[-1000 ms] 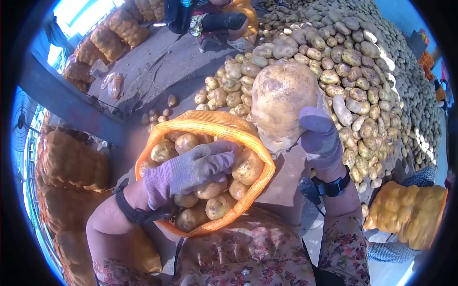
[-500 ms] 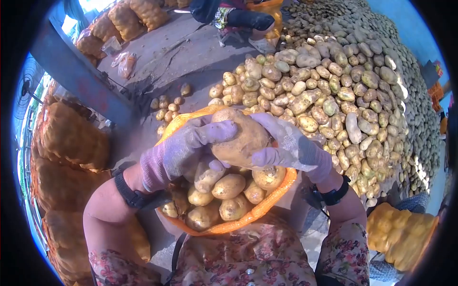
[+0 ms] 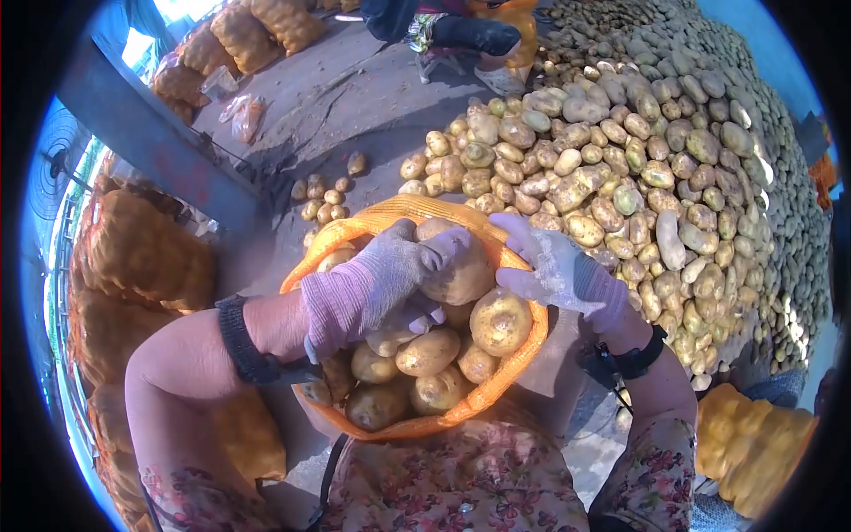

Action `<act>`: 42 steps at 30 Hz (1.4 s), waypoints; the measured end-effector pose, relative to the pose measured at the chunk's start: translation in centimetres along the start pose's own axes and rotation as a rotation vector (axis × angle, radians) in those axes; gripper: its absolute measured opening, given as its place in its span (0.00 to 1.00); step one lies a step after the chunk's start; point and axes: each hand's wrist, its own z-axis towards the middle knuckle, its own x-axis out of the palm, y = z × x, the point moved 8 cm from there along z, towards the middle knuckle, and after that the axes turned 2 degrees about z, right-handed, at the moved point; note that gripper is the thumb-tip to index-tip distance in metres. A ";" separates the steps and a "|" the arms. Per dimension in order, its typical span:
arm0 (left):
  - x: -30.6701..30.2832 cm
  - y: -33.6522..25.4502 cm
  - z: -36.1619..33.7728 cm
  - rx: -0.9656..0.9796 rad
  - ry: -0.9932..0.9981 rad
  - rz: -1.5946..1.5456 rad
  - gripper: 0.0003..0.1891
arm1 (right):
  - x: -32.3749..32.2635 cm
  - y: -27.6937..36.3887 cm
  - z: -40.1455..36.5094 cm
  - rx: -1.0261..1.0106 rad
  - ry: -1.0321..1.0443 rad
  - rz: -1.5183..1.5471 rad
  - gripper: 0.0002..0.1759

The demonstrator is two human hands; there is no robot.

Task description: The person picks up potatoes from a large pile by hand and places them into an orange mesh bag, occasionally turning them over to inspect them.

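An orange mesh bag (image 3: 496, 390) stands against my front with its mouth open and potatoes inside. My left hand (image 3: 381, 284), in a dusty purple glove, curls over a large potato (image 3: 461, 270) at the far side of the mouth. Below that hand lie smaller potatoes, such as a pale brown potato (image 3: 428, 351). At the bag's right rim is my right hand (image 3: 558, 270), gloved too, thumb and fingers apart near the large potato. Whether its fingertips touch the rim is hard to see.
A big potato heap (image 3: 620, 186) spreads along the right. Filled sacks (image 3: 142, 253) are stacked at left beside a blue post (image 3: 168, 142). Another filled sack (image 3: 753, 443) lies at lower right. A person (image 3: 470, 35) sits at the back; loose potatoes (image 3: 324, 199) dot the floor.
The large potato has gone down into the bag's mouth with my left hand still on it. My right hand has come off it toward the right rim, its fingers parting.
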 end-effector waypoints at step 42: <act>2.7 -2.5 2.1 0.112 0.102 -0.002 0.32 | 24.9 -40.4 -21.4 1.605 -1.044 -0.250 0.28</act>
